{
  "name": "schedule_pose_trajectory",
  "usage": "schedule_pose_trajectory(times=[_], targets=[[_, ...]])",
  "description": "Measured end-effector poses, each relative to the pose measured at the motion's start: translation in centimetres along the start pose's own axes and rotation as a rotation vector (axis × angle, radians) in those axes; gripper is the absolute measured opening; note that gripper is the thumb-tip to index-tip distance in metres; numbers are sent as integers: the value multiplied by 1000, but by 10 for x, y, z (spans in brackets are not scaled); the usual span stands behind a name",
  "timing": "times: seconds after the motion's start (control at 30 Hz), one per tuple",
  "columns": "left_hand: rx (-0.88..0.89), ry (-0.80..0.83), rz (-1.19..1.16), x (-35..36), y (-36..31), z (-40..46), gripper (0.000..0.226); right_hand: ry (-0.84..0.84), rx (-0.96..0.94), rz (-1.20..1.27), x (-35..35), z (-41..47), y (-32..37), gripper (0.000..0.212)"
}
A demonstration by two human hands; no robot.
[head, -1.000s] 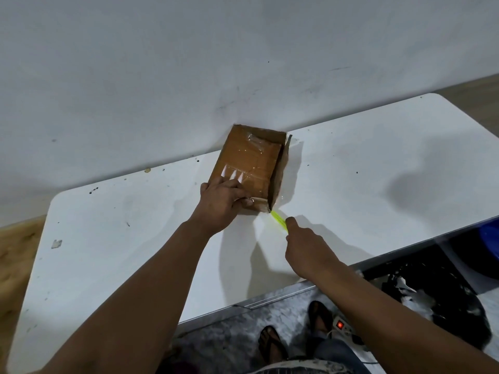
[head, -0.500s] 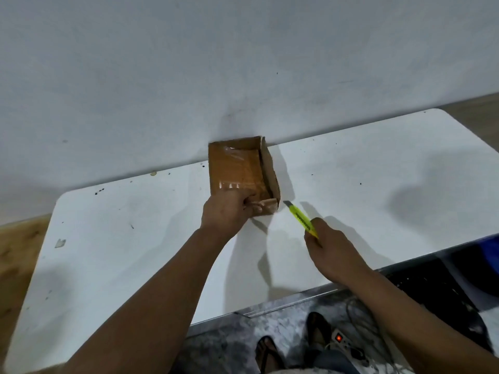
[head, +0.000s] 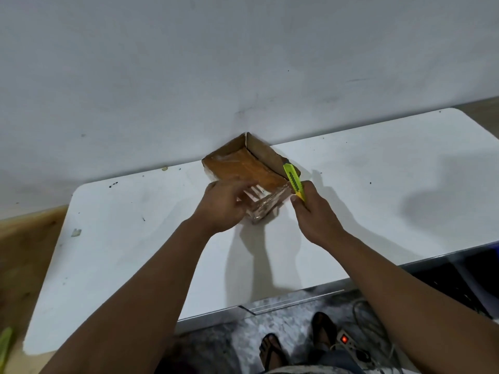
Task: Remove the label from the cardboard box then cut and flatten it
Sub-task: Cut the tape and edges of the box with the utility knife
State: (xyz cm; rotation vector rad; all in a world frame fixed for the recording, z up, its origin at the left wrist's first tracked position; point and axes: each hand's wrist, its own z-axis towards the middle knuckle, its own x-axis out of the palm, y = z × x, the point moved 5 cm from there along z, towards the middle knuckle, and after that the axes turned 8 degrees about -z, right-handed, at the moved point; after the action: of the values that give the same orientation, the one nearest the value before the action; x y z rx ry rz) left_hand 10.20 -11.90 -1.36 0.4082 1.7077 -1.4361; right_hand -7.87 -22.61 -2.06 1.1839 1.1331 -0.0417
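Nearest to the person, the right hand is closed around a yellow knife, with the tip pointing up and away to the right side wall of the cardboard box. I cannot tell if the blade is out, because the tip is small and partly against the cardboard. The left hand is beside it, with the fingers bent over the near end of the box where shiny tape covers it; it is blurred, so I cannot say how firmly it holds. The box stands on the white table, at the far edge, close to the wall, with its top open. The danger, I think, is that the two hands are very near to each other: if the knife slips on the smooth tape, it may run toward the left fingers. Also the box may slide or turn under the push, because one hand alone steadies it.
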Motion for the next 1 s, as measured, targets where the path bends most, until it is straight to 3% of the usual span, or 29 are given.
schedule_pose_trajectory(times=[0.1,0.3,0.4,0.63,1.0], targets=[[8,110,177,1,17,-5,57,4,-12,-34,-1,9,-1,15],[75,63,277,6,11,-1,35,-5,-10,-72,-3,10,-9,12],[62,29,281,14,6,2,35,-32,32,-38,-2,-10,-18,8],[64,-59,310,28,-1,10,29,95,55,-101,24,-75,-37,16],[106,-96,197,33,-5,21,44,41,47,-186,27,-65,-31,23]])
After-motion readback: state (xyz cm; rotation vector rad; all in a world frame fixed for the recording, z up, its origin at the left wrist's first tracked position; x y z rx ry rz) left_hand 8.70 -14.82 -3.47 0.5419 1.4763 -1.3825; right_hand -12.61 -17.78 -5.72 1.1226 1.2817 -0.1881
